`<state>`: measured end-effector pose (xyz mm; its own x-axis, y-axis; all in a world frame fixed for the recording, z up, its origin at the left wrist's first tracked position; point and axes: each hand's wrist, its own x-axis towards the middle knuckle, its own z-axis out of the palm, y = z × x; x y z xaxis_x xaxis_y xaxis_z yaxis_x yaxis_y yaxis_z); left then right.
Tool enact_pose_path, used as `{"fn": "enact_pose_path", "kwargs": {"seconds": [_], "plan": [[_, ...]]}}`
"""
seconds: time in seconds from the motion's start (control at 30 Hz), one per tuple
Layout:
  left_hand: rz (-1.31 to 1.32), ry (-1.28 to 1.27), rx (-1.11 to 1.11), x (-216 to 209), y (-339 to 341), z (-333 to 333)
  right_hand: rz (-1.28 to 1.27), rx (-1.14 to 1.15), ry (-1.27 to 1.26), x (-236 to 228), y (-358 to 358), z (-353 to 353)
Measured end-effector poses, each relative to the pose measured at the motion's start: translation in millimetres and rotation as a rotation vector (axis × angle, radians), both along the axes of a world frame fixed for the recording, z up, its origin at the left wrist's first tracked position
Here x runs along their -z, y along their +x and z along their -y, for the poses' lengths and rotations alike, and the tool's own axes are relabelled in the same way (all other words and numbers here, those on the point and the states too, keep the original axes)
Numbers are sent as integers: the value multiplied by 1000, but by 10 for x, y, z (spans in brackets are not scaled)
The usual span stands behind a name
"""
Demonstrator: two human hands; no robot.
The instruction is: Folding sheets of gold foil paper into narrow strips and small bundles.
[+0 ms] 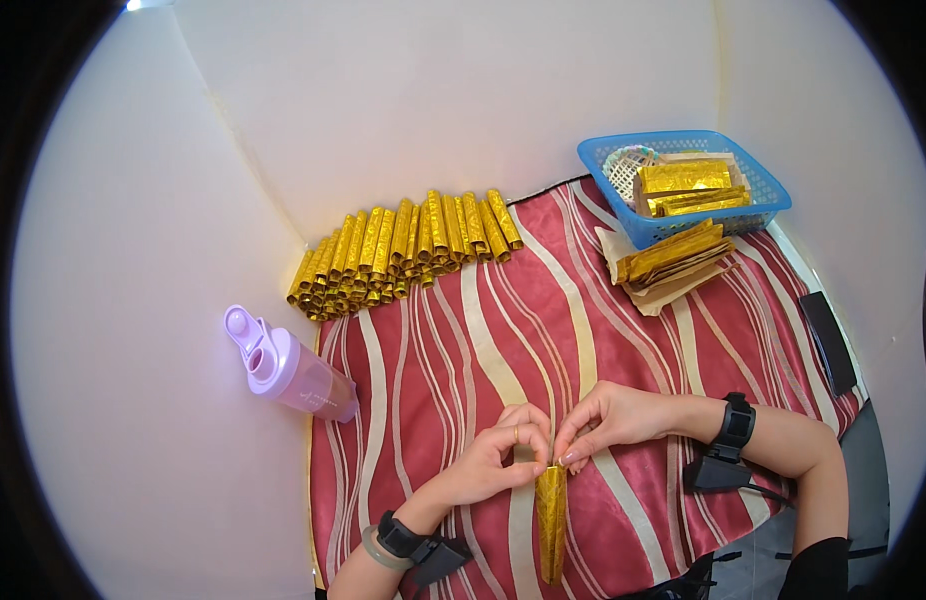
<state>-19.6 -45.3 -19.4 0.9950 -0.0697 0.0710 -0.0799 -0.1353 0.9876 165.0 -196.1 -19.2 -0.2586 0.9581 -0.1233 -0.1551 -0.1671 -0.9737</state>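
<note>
My left hand (495, 455) and my right hand (608, 417) meet over a red cloth with cream stripes (463, 340). Both pinch the far end of a long rolled piece of gold foil paper (551, 520), which points back toward me. Each wrist wears a black band with a small device. A row of several finished gold rolls (398, 250) lies at the cloth's far left edge.
A blue plastic basket (683, 190) at the far right holds flat gold sheets. A stack of gold and tan sheets (673, 262) lies in front of it. A pink bottle (288, 368) lies on its side at the left. A dark flat device (831, 340) rests at the right edge.
</note>
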Motion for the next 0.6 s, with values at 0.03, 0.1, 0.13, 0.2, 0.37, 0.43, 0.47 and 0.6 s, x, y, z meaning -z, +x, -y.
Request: {"fn": "enact_pose_path", "kwargs": {"seconds": [0.03, 0.1, 0.13, 0.2, 0.37, 0.43, 0.47, 0.6], "plan": [[6, 3, 3, 5, 0, 0, 5, -2, 1, 2, 0, 2], [7, 15, 4, -4, 2, -1, 9, -4, 2, 6, 3, -1], [8, 28, 6, -7, 4, -2, 3, -5, 1, 6, 2, -1], [11, 39, 5, -3, 7, -3, -3, -6, -1, -10, -2, 0], [6, 58, -8, 4, 14, -3, 9, 7, -16, -24, -5, -2], [-24, 46, -39, -4, 14, 8, 9, 15, -14, -7, -4, -4], [-25, 46, -40, -8, 13, 6, 9, 21, -12, -2, -5, -5], [-8, 114, -48, -29, 19, 26, 25, 38, -16, -23, -12, -1]]}}
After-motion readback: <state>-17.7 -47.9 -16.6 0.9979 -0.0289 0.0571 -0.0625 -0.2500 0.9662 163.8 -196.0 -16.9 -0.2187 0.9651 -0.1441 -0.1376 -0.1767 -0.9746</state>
